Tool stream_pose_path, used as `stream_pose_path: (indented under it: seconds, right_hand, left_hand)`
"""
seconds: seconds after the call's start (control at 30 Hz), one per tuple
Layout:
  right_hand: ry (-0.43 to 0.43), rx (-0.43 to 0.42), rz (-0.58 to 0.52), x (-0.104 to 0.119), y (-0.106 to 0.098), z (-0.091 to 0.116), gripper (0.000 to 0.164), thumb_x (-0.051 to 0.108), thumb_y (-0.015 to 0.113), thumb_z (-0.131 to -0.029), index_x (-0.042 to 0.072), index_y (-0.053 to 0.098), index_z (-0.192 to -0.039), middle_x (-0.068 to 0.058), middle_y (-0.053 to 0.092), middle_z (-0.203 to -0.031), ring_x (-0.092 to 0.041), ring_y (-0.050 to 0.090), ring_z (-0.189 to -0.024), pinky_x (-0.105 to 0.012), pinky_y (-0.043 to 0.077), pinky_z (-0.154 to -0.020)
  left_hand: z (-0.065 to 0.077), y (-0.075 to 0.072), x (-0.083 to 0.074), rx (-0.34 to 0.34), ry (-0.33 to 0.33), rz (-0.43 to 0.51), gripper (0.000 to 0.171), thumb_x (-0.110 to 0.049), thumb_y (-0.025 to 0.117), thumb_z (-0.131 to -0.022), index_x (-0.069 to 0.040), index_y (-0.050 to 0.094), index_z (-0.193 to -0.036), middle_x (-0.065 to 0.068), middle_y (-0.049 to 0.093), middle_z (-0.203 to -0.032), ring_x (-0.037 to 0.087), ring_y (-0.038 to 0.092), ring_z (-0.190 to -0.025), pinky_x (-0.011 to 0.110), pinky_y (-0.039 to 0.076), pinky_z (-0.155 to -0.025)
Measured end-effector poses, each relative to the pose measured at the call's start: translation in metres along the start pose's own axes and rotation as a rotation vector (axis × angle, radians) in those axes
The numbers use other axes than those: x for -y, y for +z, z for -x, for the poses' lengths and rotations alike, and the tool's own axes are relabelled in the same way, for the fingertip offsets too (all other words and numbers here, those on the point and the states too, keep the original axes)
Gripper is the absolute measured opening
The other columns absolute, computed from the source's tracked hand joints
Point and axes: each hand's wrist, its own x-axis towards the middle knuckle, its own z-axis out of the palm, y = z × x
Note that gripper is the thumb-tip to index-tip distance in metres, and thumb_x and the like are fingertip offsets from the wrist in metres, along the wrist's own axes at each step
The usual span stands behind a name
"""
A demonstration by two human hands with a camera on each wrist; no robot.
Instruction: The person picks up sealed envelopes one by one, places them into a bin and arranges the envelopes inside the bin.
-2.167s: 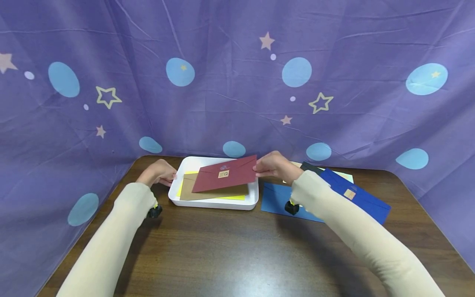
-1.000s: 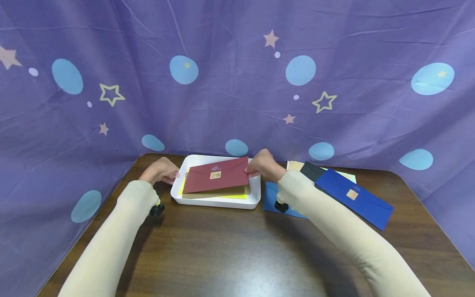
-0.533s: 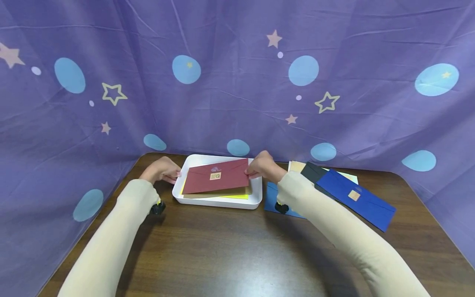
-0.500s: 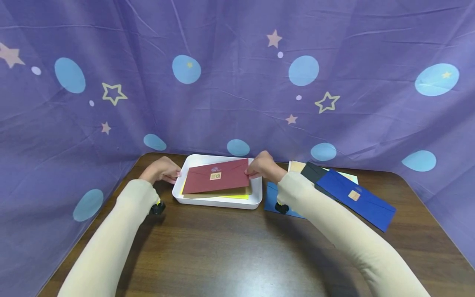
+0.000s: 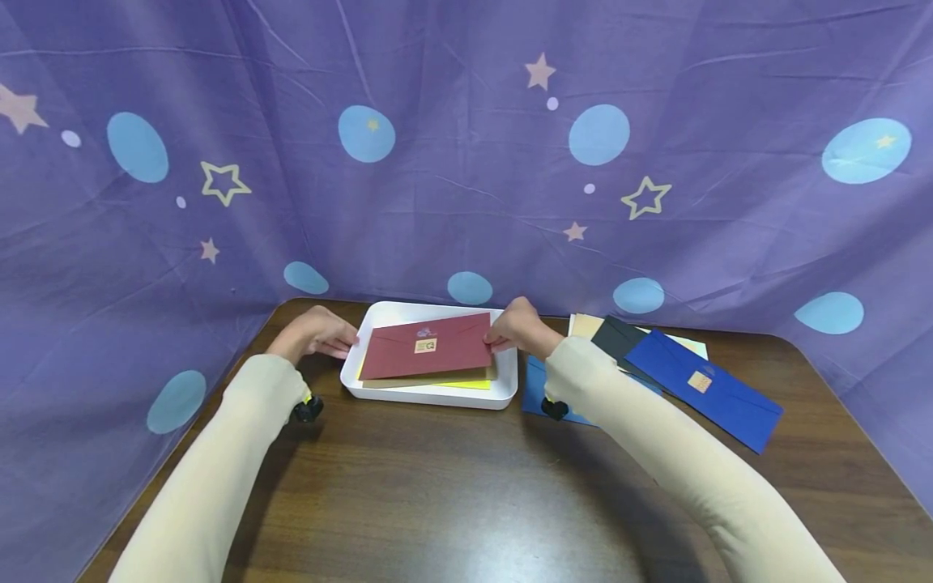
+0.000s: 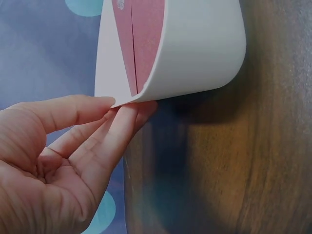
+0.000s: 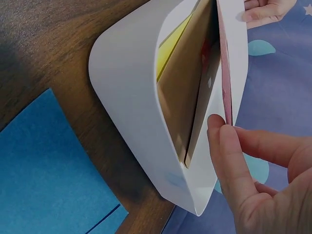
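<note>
The wooden table [image 5: 408, 486] fills the foreground, and beyond it stands the white tray [image 5: 430, 399]. The left hand [image 5: 321, 332] pinches its left rim, thumb against fingers, presumably to keep the tray from sliding. The right hand [image 5: 516, 325] pinches the right edge of the red envelope [image 5: 430, 361] between thumb and fingertips, nearly closed (only the paper's thickness parts them). That end is held up while the left end dips inside the tray, a slant that probably lets the paper clear the rim. Below it lie a brown envelope [image 7: 183, 87] and a yellow one [image 7: 173, 51], seemingly stacked flat to share the space. Right of the tray, a light blue envelope [image 5: 535, 385] lies partly under the forearm; a dark blue envelope [image 5: 736, 405] overlaps a black one [image 5: 615, 338], with pale envelopes [image 5: 583, 325] behind. A purple curtain [image 5: 466, 202] hangs at the back.

Compared with about two seconds ago, the red envelope sits farther left within the tray; both grips remain.
</note>
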Motion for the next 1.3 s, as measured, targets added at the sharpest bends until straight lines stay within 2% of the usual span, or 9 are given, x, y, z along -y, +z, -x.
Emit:
stream_pose_path:
  seconds: [0.17,0.37,0.57,0.63,0.8,1.03,1.17,1.3]
  right_hand:
    - [-0.017,-0.005,0.052,-0.0021,0.0008,-0.0007,0.026,-0.011,0.075,-0.083,-0.018,0.067,-0.106,-0.028,0.074,-0.102,-0.022,0.073,-0.069,-0.040,0.067,-0.082]
    - [-0.039,-0.015,0.132,-0.0032,0.0026,-0.0009,0.026,-0.009,0.073,-0.082,-0.016,0.065,-0.106,-0.029,0.074,-0.101,-0.022,0.073,-0.066,-0.041,0.067,-0.082]
    - [-0.035,-0.037,0.180,-0.0018,0.0039,-0.0005,0.020,-0.009,0.072,-0.081,-0.014,0.067,-0.100,-0.017,0.070,-0.078,-0.022,0.071,-0.062,-0.041,0.067,-0.081]
    - [-0.030,-0.040,0.195,-0.0009,0.0047,-0.0002,0.018,-0.008,0.072,-0.082,-0.013,0.068,-0.099,-0.015,0.067,-0.075,-0.023,0.071,-0.062,-0.041,0.067,-0.081]
    - [-0.016,-0.017,0.217,0.0004,0.0064,0.0017,0.017,-0.007,0.071,-0.085,-0.012,0.066,-0.100,-0.016,0.066,-0.077,-0.027,0.073,-0.066,-0.043,0.067,-0.083]
    - [-0.002,-0.006,0.260,0.0000,0.0072,0.0049,0.026,-0.006,0.071,-0.086,-0.015,0.064,-0.109,-0.022,0.070,-0.091,-0.034,0.077,-0.086,-0.039,0.067,-0.082]
    - [-0.011,-0.010,0.269,-0.0019,0.0062,0.0058,0.024,-0.006,0.069,-0.085,-0.015,0.065,-0.107,-0.028,0.073,-0.100,-0.035,0.077,-0.088,-0.039,0.067,-0.082]
    - [-0.040,0.000,0.257,-0.0048,0.0040,0.0056,0.018,-0.009,0.068,-0.083,-0.015,0.066,-0.100,-0.031,0.073,-0.101,-0.035,0.077,-0.084,-0.040,0.067,-0.080]
  left_hand:
    - [-0.0010,-0.0017,0.0012,0.008,-0.010,0.030,0.040,0.006,0.060,-0.091,0.024,0.054,-0.127,0.000,0.069,-0.071,0.009,0.067,-0.065,0.022,0.066,-0.068]
    - [-0.0015,-0.0041,0.0017,0.036,-0.023,0.067,0.042,0.005,0.059,-0.093,0.024,0.051,-0.130,0.000,0.070,-0.073,0.009,0.069,-0.067,0.023,0.066,-0.070]
    - [0.0002,-0.0031,0.0003,0.042,-0.031,0.063,0.044,0.005,0.061,-0.093,0.023,0.050,-0.132,0.001,0.071,-0.074,0.009,0.070,-0.067,0.024,0.066,-0.071]
    - [0.0000,-0.0019,0.0001,0.035,-0.031,0.055,0.044,0.005,0.060,-0.094,0.023,0.050,-0.133,0.001,0.071,-0.074,0.009,0.069,-0.067,0.023,0.066,-0.071]
    - [0.0003,-0.0023,0.0007,0.023,-0.026,0.039,0.044,0.004,0.061,-0.094,0.023,0.050,-0.132,0.000,0.070,-0.073,0.008,0.068,-0.065,0.022,0.065,-0.069]
    - [-0.0007,-0.0022,0.0029,0.017,-0.024,0.035,0.045,0.004,0.060,-0.095,0.022,0.049,-0.135,-0.001,0.070,-0.073,0.007,0.068,-0.065,0.021,0.065,-0.068]
    - [-0.0007,-0.0021,0.0031,0.019,-0.021,0.036,0.045,0.006,0.059,-0.095,0.023,0.048,-0.135,-0.001,0.070,-0.072,0.007,0.068,-0.065,0.021,0.065,-0.068]
    - [-0.0010,-0.0016,0.0024,0.010,-0.022,0.027,0.046,0.006,0.059,-0.094,0.023,0.048,-0.135,-0.001,0.070,-0.072,0.007,0.068,-0.065,0.021,0.065,-0.068]
